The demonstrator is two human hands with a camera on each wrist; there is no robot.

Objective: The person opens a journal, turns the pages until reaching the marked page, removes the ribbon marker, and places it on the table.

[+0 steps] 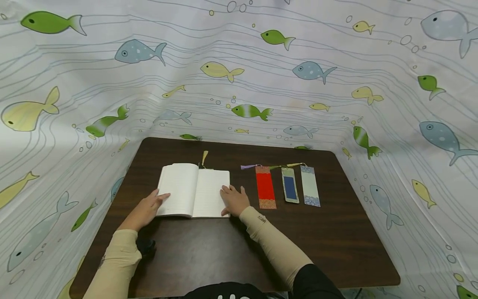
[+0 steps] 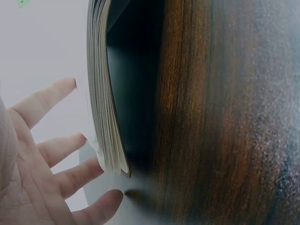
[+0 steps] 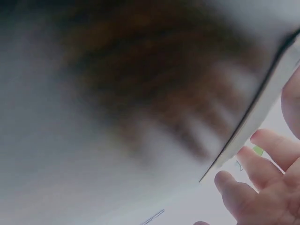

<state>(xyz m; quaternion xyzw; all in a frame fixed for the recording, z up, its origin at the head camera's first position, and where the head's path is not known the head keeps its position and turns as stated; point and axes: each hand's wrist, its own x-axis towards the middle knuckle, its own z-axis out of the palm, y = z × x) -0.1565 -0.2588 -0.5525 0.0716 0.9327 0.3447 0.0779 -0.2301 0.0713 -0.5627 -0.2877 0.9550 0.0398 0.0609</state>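
An open notebook (image 1: 213,193) with blank, faintly lined pages lies on the table, a yellow tassel (image 1: 204,158) sticking out past its top edge near the spine. My left hand (image 1: 148,207) rests at the left edge, its index finger on the left page. In the left wrist view, its spread fingers (image 2: 79,177) lie along the page stack (image 2: 104,89). On the other side my right hand (image 1: 236,201) is at the right edge, fingertips on the right page. The right wrist view shows its fingers (image 3: 258,168) relaxed beside the notebook's edge (image 3: 253,117).
Right of the notebook lie a red bookmark (image 1: 265,187), a bookmark with a blue panel (image 1: 290,187) and a pale one with blue patterned ends (image 1: 310,187), each tasselled. Fish-printed sheeting (image 1: 224,95) surrounds the dark wooden table (image 1: 336,245).
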